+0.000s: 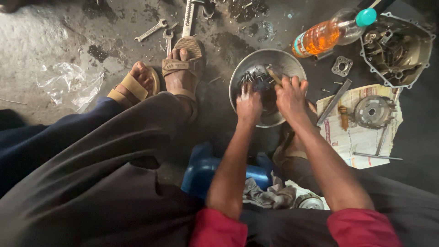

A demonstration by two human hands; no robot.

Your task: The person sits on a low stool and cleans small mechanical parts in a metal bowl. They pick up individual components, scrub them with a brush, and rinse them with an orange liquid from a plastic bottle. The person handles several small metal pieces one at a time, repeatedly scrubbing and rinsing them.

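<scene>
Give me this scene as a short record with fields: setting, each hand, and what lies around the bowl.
Setting: dark, oily workshop floor, seen from above
Left hand: inside the metal bowl, fingers down among small dark bolts
Right hand: over the bowl, closed around a brush handle
Behind bowl: plastic bottle of orange liquid, lying tilted
Right of bowl: newspaper carrying a round clutch part; engine cover beyond
Left of bowl: sandalled feet, spanners

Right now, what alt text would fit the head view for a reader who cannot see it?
Both hands, left hand and right hand, reach into a round metal bowl of small bolts on a grimy floor; the right grips a brush handle. Nearby lie wrenches, an orange-liquid bottle and an engine cover.
</scene>
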